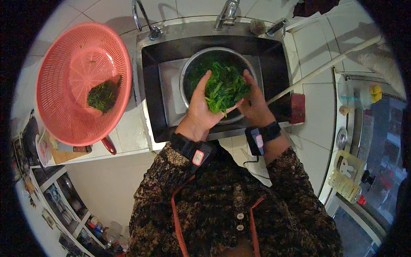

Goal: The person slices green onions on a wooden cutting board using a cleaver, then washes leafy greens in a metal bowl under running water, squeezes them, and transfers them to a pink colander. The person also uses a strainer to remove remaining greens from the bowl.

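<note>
A bunch of wet leafy greens (223,85) lies between my two hands, above a round metal pot (185,64) in the sink. My left hand (202,106) cups the greens from the left and below. On their right side, my right hand (255,99) holds them with its fingers partly hidden. More dark greens show inside the pot. To the left, a pink plastic colander (64,128) holds a compact clump of dark cooked-looking greens (104,95) at its lower right, with small leaf bits elsewhere.
The dark sink (154,112) has a metal faucet (223,17) behind it and a thinner curved tap (154,32) at back left. A long pale stick (316,70) slants in from the right. Beneath the colander are a red handle (109,146) and a wooden board (65,155).
</note>
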The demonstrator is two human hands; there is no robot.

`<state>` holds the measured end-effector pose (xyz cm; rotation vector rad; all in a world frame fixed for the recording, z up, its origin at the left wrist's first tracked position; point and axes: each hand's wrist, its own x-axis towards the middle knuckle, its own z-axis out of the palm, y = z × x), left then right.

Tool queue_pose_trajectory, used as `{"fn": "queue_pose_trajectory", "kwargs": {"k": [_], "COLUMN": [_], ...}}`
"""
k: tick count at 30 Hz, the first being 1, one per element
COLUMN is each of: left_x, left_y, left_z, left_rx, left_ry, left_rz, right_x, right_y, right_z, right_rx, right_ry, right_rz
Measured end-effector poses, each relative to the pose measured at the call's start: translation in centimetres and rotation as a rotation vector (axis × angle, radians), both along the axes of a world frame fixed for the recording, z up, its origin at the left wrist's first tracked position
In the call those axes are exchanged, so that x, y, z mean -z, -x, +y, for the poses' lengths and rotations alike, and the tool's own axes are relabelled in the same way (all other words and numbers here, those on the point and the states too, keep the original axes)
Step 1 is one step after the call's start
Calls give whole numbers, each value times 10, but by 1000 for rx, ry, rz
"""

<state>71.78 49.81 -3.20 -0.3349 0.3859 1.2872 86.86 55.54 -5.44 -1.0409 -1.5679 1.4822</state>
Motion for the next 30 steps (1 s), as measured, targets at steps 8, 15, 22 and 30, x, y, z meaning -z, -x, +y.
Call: {"fn": "queue_pose_trajectory", "kwargs": {"k": [8, 15, 22, 30], "left_x": [2, 8, -2, 38], "left_y": [-3, -7, 8, 3], "left_z": [-7, -22, -19, -14], "left_rx": [121, -78, 34, -27], "left_ry": [86, -259, 70, 43], "left_rz": [97, 794, 410, 868], "right_x": [-45, -37, -56, -40], "right_y": [17, 44, 38, 51], "right_z": [22, -7, -21, -26], "right_rx": [-224, -211, -233, 7], "right_ry": [816, -512, -809, -798], "right_rz": [604, -223, -223, -242]}}
